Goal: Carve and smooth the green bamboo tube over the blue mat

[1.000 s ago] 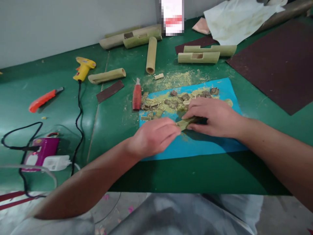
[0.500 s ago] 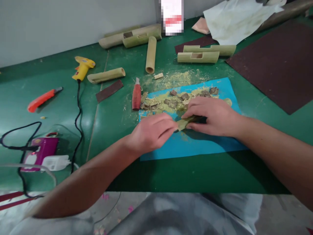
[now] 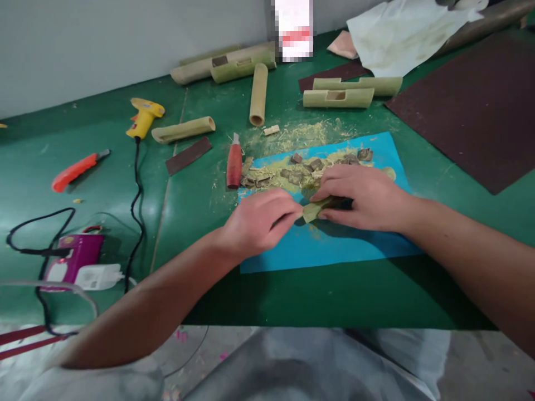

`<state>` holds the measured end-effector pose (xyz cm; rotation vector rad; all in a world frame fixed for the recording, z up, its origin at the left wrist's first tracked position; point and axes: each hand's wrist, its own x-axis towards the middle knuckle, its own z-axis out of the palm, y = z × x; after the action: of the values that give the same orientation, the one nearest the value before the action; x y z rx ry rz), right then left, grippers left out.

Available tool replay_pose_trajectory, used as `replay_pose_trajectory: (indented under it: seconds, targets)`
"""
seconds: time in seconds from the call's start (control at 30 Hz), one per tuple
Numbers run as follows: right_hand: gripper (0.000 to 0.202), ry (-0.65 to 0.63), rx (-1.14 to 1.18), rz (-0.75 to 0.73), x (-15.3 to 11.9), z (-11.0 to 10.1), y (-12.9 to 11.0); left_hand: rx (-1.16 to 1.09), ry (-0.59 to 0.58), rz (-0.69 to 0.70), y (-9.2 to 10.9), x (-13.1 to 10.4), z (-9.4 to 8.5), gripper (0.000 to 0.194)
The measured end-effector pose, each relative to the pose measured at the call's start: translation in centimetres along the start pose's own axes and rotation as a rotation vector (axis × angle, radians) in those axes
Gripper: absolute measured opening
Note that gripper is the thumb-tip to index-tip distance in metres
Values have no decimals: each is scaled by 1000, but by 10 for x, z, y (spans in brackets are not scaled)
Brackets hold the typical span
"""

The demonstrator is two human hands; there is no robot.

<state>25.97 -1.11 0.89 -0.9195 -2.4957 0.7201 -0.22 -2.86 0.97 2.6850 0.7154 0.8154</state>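
Note:
My right hand point(image 3: 355, 197) grips a short green bamboo piece point(image 3: 311, 211), thumb below and fingers above, low over a blue sheet point(image 3: 334, 250). At the near end of that piece, my left hand point(image 3: 263, 220) is closed in a pinch, fingertips against or just beside its edge. Whatever the left fingers hold is hidden. Behind both hands, bamboo shavings and dark chips point(image 3: 295, 175) cover the back of the sheet. A red-handled knife point(image 3: 234, 164) lies at the sheet's left edge.
Cut bamboo tubes point(image 3: 338, 98) lie along the back of the green table point(image 3: 292, 301). To the left are a yellow glue gun point(image 3: 142, 118), an orange cutter point(image 3: 77, 171) and a purple power socket point(image 3: 79, 256) with cables. A dark brown sheet point(image 3: 472, 111) lies at right.
My left fingertips have shifted slightly at the bamboo piece's end. My right hand keeps its grip almost unmoved. The camera view has turned slightly.

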Motion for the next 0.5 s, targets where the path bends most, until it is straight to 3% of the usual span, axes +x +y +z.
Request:
replay_pose_trajectory:
  seconds: [0.5]
  targets:
    - [18,8,-9,-26,1,1,2,-2,-9,30,1,-1,-1,19]
